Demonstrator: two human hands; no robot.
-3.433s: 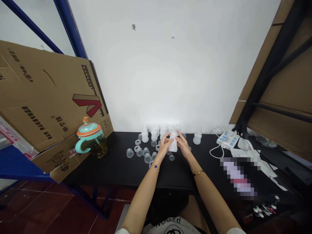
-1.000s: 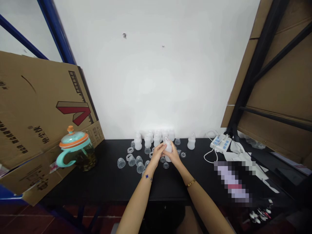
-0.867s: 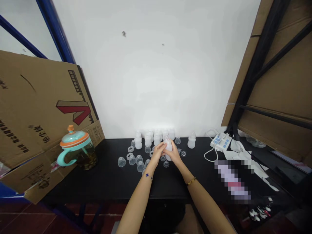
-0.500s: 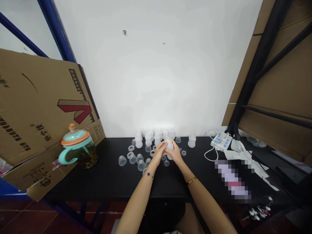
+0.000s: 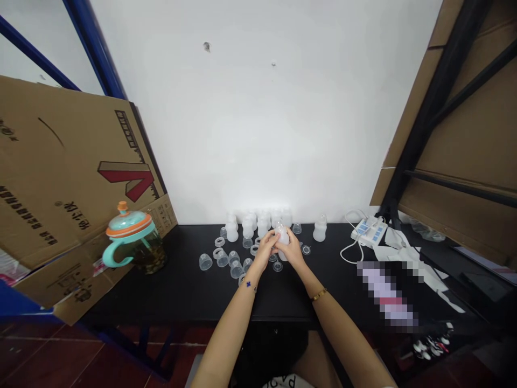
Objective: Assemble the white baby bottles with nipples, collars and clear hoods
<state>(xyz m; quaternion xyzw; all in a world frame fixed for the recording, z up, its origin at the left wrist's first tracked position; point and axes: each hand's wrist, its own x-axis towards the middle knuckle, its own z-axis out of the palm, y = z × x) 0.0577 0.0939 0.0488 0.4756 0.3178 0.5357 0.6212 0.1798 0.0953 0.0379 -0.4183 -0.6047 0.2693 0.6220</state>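
My left hand (image 5: 264,253) and my right hand (image 5: 293,254) are closed together round one small white plastic bottle (image 5: 282,237), held just above the black table (image 5: 181,291). The left fingers pinch near its top; the right hand cups its body. Behind them, a row of white bottles (image 5: 248,225) stands against the wall, and one white bottle (image 5: 320,229) stands apart to the right. Several clear caps (image 5: 223,260) and rings (image 5: 219,242) lie loose to the left of my hands.
A teal and orange lidded jug (image 5: 135,242) stands at the table's left, against a leaning cardboard box (image 5: 68,178). A white power strip (image 5: 368,231) with its cable lies at the right, near papers and a dark shelf frame (image 5: 436,108).
Both hands stay closed on the same bottle, now held slightly lower and nearer than 3.4 s ago. The view has drifted a little; nothing on the table moved.
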